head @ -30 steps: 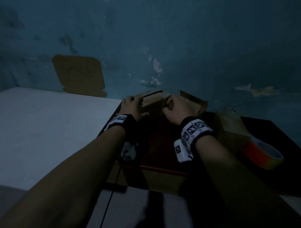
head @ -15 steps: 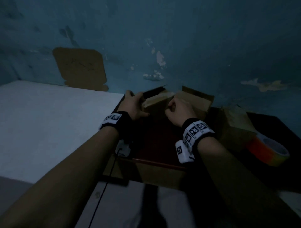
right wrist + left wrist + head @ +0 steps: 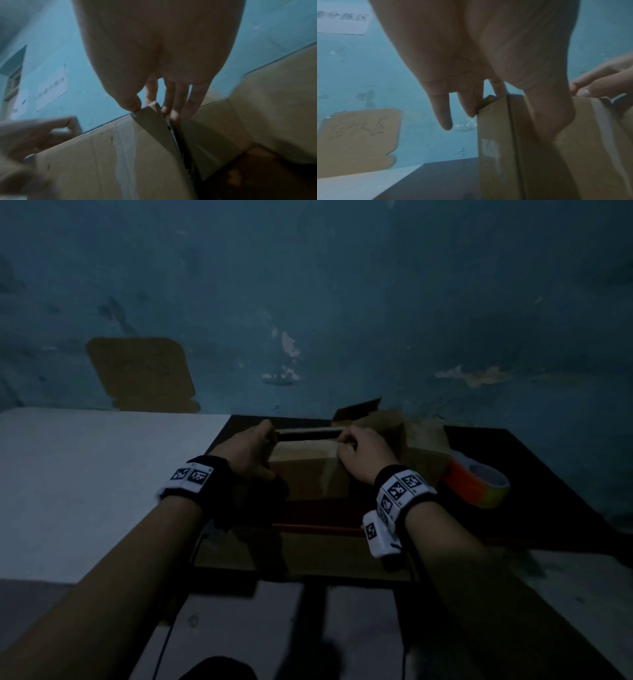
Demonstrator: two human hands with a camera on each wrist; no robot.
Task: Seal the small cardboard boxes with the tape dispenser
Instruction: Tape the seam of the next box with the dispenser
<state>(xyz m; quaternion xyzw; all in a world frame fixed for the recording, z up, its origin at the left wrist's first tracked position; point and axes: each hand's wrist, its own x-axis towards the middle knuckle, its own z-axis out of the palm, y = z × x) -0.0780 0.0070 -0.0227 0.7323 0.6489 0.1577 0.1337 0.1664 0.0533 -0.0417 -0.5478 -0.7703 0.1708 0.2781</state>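
A small brown cardboard box (image 3: 305, 470) sits between my two hands over the dark table (image 3: 555, 474). My left hand (image 3: 255, 445) grips its left end; in the left wrist view the thumb (image 3: 551, 119) lies on the near face and the fingers (image 3: 469, 106) hook over the far edge. My right hand (image 3: 359, 453) holds the right end, with thumb (image 3: 130, 102) and fingers pinching the upright end flap (image 3: 150, 115). A strip of clear tape (image 3: 125, 155) runs down the box's near face. An orange tape roll (image 3: 476, 484) lies on the table, right of my right wrist.
More open cardboard boxes (image 3: 421, 450) stand behind and right of the held one, against the blue wall. A white surface (image 3: 85, 481) adjoins the table on the left. A cardboard sign (image 3: 140, 371) leans on the wall above it.
Both hands have kept their hold and drawn the box from the wall toward me. Its dark top opening now shows between my hands.
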